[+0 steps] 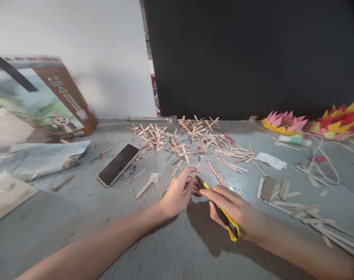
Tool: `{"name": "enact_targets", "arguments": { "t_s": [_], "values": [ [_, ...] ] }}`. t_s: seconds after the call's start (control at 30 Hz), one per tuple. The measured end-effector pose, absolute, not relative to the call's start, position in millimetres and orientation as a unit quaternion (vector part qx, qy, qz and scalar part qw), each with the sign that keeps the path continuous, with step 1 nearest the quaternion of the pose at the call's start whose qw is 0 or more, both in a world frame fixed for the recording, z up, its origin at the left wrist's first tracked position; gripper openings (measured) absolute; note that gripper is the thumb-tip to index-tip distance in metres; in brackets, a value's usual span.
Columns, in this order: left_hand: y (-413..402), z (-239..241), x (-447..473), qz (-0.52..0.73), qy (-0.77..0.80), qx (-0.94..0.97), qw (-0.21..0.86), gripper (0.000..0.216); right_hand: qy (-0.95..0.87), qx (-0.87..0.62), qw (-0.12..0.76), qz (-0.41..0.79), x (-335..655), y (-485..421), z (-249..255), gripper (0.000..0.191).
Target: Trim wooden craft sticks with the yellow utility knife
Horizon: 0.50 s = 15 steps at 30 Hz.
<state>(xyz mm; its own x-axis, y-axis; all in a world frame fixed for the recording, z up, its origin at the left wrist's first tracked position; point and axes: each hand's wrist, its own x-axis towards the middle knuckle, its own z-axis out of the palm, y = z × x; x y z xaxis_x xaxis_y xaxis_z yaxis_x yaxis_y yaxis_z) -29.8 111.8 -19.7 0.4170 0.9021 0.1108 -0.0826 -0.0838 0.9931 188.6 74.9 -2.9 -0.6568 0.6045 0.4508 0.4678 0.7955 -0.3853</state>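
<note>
Between the fingers of my left hand (178, 192) a small wooden craft stick (196, 171) is pinched, its tip pointing up. My right hand (232, 206) is closed around a yellow and black utility knife (228, 221). The front of the knife meets the left fingertips close by the stick; its blade is too small to make out. Just beyond the hands lies a red and white patterned strip (215, 173). Many sticks joined into crosses (156, 136) are heaped farther back on the grey table (171, 249).
A phone (118, 165) lies left of the hands. Loose sticks (308, 217) are scattered at the right, near a white cord (334, 171) and a glue stick (295, 140). Pink and yellow paper petals (284, 122) sit at the back right. A printed bag (57, 101) stands at the left.
</note>
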Motion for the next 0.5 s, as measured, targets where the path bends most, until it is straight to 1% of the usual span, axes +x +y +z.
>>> {"name": "enact_targets", "arguments": {
  "t_s": [0.17,0.27,0.4,0.5],
  "values": [
    [112.6,-19.7,-29.1,0.426,0.303,0.558,0.645,0.036,-0.880,-0.314,0.316,0.163,181.1,71.0,-3.7,0.045],
    [112.5,-21.4,-30.3,0.427,0.329,0.588,0.603,0.035,-0.879,-0.317,0.311,0.174,180.4,69.0,-4.5,0.044],
    [111.8,-22.8,-32.9,0.420,0.345,0.648,0.533,0.032,-0.894,-0.310,0.300,0.125,183.7,68.6,-5.0,0.043],
    [111.8,-21.2,-32.0,0.422,0.330,0.630,0.562,0.033,-0.893,-0.304,0.311,0.118,184.2,70.6,-7.0,0.045]
  ]
}}
